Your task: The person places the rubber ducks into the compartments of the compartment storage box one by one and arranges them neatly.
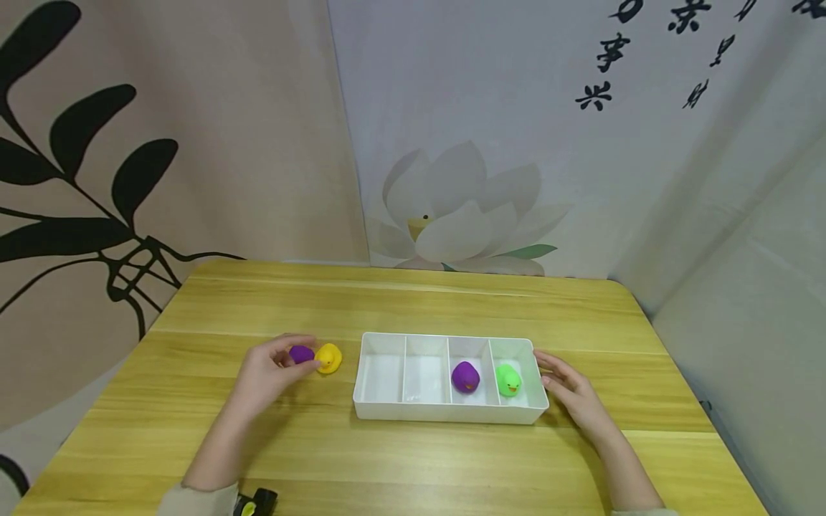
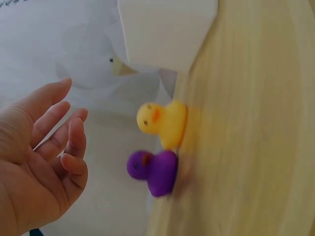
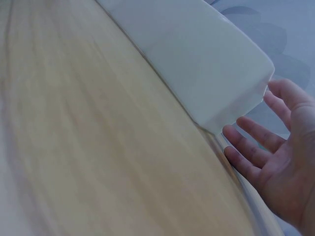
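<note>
My left hand (image 1: 274, 369) hovers over a purple rubber duck (image 2: 156, 172), its fingers loosely bent and holding nothing. Right beside that duck sits a yellow rubber duck (image 2: 165, 123); in the left wrist view both rest on the table, apart from my fingers. A white divided box (image 1: 445, 412) lies to their right. Another purple duck (image 1: 465, 377) sits in its third compartment from the left, and a green duck (image 1: 508, 380) in the rightmost one. At the box's right end, my right hand (image 3: 280, 152) has its fingers extended against or very near the wall.
The wooden table (image 1: 413, 473) carries the box near its middle. Behind it hangs a pale cloth backdrop (image 1: 271, 143) with a printed plant, a lotus and dark characters. A dark wrist device (image 1: 258, 502) shows at my left sleeve.
</note>
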The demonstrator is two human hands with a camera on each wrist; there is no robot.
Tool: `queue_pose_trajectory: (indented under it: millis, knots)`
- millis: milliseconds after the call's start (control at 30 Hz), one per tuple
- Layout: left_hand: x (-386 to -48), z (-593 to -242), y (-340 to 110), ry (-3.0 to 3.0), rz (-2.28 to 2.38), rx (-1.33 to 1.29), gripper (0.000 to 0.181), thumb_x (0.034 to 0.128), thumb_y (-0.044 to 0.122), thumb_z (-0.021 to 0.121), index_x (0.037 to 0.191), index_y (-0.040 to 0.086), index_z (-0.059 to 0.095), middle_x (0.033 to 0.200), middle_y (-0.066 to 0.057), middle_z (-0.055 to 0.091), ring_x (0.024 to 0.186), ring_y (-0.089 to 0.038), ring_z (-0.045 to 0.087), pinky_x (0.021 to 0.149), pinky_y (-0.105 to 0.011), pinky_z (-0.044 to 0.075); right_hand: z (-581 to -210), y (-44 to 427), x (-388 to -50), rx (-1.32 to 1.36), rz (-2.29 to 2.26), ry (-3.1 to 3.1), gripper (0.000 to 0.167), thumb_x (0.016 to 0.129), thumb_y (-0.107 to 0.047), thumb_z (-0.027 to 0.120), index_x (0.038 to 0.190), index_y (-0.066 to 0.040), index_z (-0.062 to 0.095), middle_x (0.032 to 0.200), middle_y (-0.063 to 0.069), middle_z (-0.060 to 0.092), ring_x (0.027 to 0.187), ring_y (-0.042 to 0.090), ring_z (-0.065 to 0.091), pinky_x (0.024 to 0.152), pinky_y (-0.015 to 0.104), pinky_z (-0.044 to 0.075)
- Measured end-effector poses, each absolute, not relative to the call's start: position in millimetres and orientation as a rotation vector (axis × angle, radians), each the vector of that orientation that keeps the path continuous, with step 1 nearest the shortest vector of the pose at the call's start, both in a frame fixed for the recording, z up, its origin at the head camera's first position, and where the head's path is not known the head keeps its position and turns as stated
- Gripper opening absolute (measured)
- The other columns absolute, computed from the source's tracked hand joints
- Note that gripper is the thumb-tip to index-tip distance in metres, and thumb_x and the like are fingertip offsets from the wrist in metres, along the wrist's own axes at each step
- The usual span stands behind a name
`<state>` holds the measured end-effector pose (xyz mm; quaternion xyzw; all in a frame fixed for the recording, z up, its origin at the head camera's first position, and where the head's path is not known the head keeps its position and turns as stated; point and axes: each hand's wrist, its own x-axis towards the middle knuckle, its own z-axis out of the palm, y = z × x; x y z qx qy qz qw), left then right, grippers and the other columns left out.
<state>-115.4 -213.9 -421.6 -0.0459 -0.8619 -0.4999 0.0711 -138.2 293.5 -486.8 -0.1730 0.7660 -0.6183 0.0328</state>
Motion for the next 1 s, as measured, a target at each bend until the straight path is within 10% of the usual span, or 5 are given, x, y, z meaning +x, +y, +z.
queue_pose_trajectory:
  millis: [467, 800, 1000]
  knots:
    - [-123, -446, -247, -2.64, -1.504, -0.05, 0.042, 0.0837, 0.021, 0.076, 0.12, 0.003, 0.064, 0.111, -0.018, 0.064, 0.055, -0.012, 0.048, 0.044, -0.024, 0.039, -487, 293, -138, -0.522, -1.899, 2.363, 0.043, 0.1, -0.007, 0.049, 0.139, 0.007, 0.04, 0.139, 0.033, 0.038, 0.113, 0.015, 0.056, 0.089, 0.022, 0.046]
    - [-129, -466, -258, -2.681, -1.572, 0.003, 0.045, 0.0832, 0.022, 0.076, 0.122, 0.004, 0.063, 0.078, -0.014, 0.058, 0.058, -0.019, 0.05, 0.047, -0.025, 0.04, -486, 293, -138, -0.523, -1.899, 2.375, 0.043, 0.1, -0.006, 0.05, 0.139, 0.007, 0.041, 0.139, 0.033, 0.039, 0.112, 0.014, 0.057, 0.089, 0.021, 0.046]
    - [-132, -476, -259, -2.695, -1.581, 0.007, 0.045, 0.0843, 0.025, 0.075, 0.123, 0.005, 0.063, 0.087, -0.011, 0.06, 0.064, -0.016, 0.05, 0.05, -0.024, 0.041, -484, 292, -137, -0.534, -1.904, 2.369, 0.043, 0.1, -0.006, 0.05, 0.139, 0.008, 0.04, 0.138, 0.034, 0.039, 0.112, 0.015, 0.057, 0.089, 0.021, 0.046]
